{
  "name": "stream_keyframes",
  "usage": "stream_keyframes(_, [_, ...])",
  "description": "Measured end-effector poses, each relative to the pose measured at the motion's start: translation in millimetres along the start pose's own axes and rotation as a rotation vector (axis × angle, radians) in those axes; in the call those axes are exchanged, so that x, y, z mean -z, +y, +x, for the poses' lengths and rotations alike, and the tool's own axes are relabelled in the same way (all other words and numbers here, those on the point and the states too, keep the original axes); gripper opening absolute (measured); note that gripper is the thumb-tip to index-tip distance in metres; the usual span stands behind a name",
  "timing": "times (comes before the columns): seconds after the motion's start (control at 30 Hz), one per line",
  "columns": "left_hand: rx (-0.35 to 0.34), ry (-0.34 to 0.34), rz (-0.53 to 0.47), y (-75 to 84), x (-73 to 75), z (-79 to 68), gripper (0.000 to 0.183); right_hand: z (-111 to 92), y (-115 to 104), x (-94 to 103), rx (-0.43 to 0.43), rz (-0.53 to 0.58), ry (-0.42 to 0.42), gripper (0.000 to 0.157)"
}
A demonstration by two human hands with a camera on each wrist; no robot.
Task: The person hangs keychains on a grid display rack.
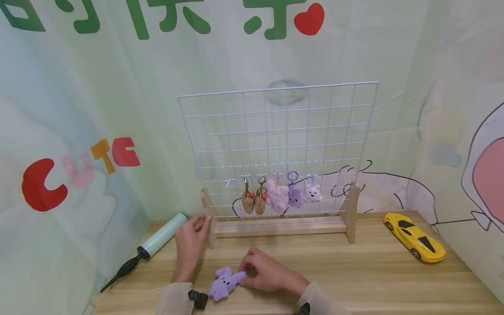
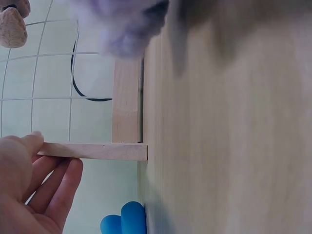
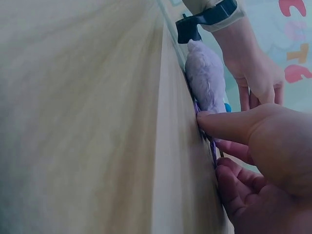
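My left hand (image 1: 191, 241) pinches the left wooden upright (image 1: 210, 225) of a white wire grid rack (image 1: 271, 144). In the left wrist view, the thumb lies on one side of that upright (image 2: 97, 151) and the fingers on the other. A purple plush keychain (image 1: 223, 283) lies on the table in front of the rack. My right hand (image 1: 267, 271) pinches it at its right end, where the right wrist view shows a purple strap or ring partly hidden by the fingers. On the grid hang two brown plush keychains (image 1: 253, 203), a pink one (image 1: 278, 195), a purple one (image 1: 295, 195) and a white one (image 1: 313, 192).
A pale blue hand pump (image 1: 163, 236) with a black handle lies on the left of the wooden table (image 1: 378, 284). At the right rests a yellow toy car (image 1: 414, 237). A printed cloth backdrop (image 1: 157, 109) surrounds the table.
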State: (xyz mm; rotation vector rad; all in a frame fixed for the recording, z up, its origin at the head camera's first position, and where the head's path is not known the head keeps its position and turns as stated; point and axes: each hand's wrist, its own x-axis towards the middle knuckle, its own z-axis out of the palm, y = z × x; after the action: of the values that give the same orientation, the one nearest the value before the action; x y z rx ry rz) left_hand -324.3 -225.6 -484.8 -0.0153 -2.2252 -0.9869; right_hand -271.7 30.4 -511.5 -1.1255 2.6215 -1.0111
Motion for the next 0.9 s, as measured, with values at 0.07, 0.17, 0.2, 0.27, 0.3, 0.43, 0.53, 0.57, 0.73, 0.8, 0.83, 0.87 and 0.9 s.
stream_keyframes(0.07, [-0.001, 0.001, -0.002, -0.5, -0.3, 0.1, 0.026, -1, 1, 1.0, 0.012, 0.014, 0.006, 0.015])
stream_keyframes(0.17, [-0.006, 0.009, -0.006, -0.9, -0.5, 0.2, 0.026, -1, 3, 1.9, 0.055, 0.021, 0.020, 0.013])
stream_keyframes(0.2, [-0.005, 0.010, -0.007, -0.8, -0.4, 0.3, 0.025, -1, 4, 2.4, 0.068, 0.026, 0.023, 0.014])
stream_keyframes(0.27, [-0.005, 0.012, -0.011, -0.6, -0.4, 0.3, 0.025, 0, 6, 2.8, 0.089, 0.033, 0.025, 0.015])
stream_keyframes(0.3, [-0.004, 0.011, -0.011, -0.6, -0.3, 0.3, 0.025, 1, 7, 3.0, 0.096, 0.038, 0.024, 0.014])
stream_keyframes(0.43, [0.008, 0.001, -0.013, 0.0, -0.1, 0.4, 0.025, 4, 12, 4.5, 0.095, 0.129, 0.012, 0.009])
stream_keyframes(0.53, [0.018, -0.009, -0.014, 0.7, -0.2, 0.7, 0.025, 5, 15, 5.7, 0.088, 0.216, 0.008, 0.005])
stream_keyframes(0.57, [0.021, -0.012, -0.015, 0.9, -0.2, 0.9, 0.026, 5, 16, 5.9, 0.082, 0.242, 0.008, 0.003])
stream_keyframes(0.73, [0.035, -0.019, -0.009, 1.1, -0.1, 1.5, 0.027, 5, 15, 8.0, 0.032, 0.325, 0.038, 0.004])
stream_keyframes(0.8, [0.034, -0.020, -0.007, 1.1, 0.0, 1.6, 0.027, 5, 13, 8.9, 0.015, 0.357, 0.051, 0.004])
stream_keyframes(0.83, [0.035, -0.021, -0.006, 0.9, 0.1, 1.5, 0.027, 5, 13, 9.3, 0.009, 0.372, 0.055, 0.004])
stream_keyframes(0.87, [0.034, -0.021, -0.005, 0.8, 0.1, 1.5, 0.027, 6, 12, 9.9, 0.006, 0.380, 0.059, 0.004])
stream_keyframes(0.9, [0.034, -0.021, -0.005, 0.6, 0.2, 1.3, 0.027, 6, 12, 10.4, 0.006, 0.385, 0.063, 0.004])
